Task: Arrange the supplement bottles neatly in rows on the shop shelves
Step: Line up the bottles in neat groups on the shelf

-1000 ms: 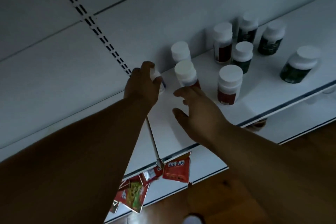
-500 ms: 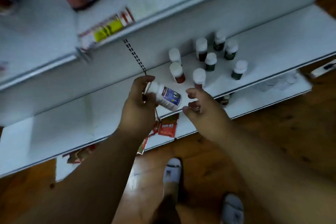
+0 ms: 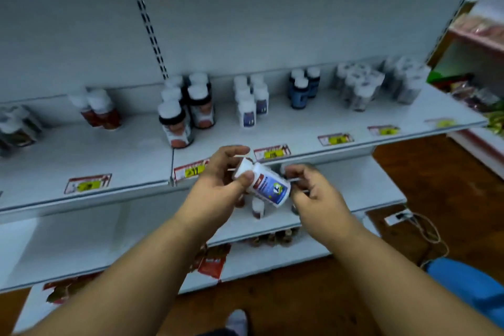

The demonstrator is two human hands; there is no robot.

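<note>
My left hand grips a white supplement bottle by its cap end; the bottle lies tilted, its blue and red label facing up. My right hand is at the bottle's base with curled fingers, and I cannot tell whether it touches it. Both hands hover in front of the upper shelf. On that shelf stand rows of white bottles, dark bottles with red labels, blue bottles and several blurred ones. A small bottle stands on the lower shelf behind my hands.
Price tags run along the upper shelf edge. Red packets hang below the lower shelf. A cable and power strip lie on the wooden floor at right, beside a blue object. Another rack stands far right.
My view has risen from the lower shelf to the upper one. My left hand lifted the white bottle off the lower shelf and carried it up; my right hand came to its base.
</note>
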